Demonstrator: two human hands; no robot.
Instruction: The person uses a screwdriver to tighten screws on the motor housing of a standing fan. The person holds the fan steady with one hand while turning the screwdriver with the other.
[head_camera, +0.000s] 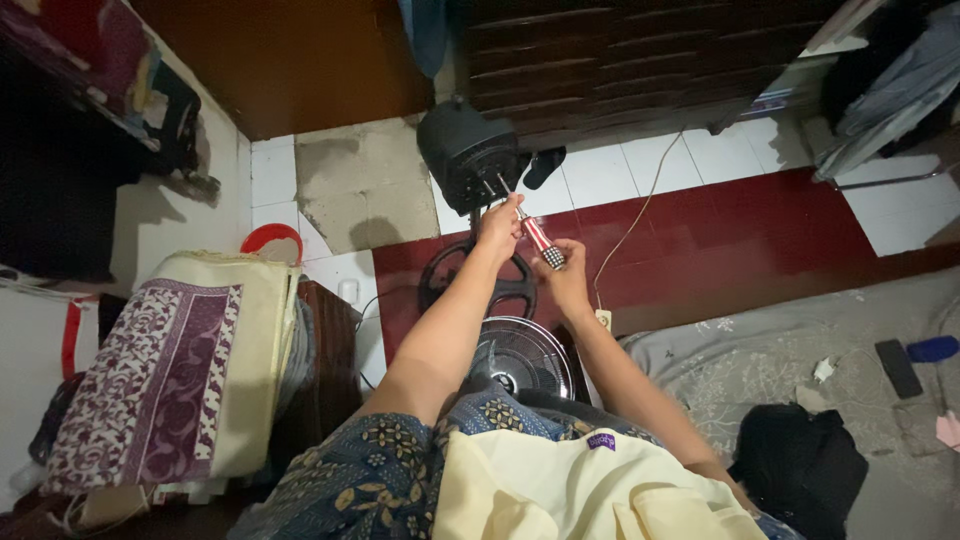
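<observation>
Two hands on one screwdriver (538, 240): red handle, thin metal shaft, tip angled up-left into the fan motor housing (468, 152). Left hand (499, 226) sits at the front of the handle where the shaft starts, fingers closed around it. Right hand (566, 278) is at the butt end of the handle, fingers curled on it; exact fingertip placement not clear from this angle.

Everything else relative to the motor housing, which is dark, round and lying on the tiled floor:
- Just below it, under the left forearm: black ring part (478, 282), flat on the red tile.
- Further below, nearest the person's lap: round wire fan grille (520, 355), partly hidden by the arms.
- Right of it: pale power cable (640, 205) running across the tiles down to a small white plug (604, 318) beside the right wrist.
- Directly behind it: dark wooden cabinet (620, 60).
- Far lower-left: folded patterned fabric stack (190, 370), cream and purple.
- Far lower-right: grey mat (800, 350) with a black cloth bundle (800, 460) on it.
</observation>
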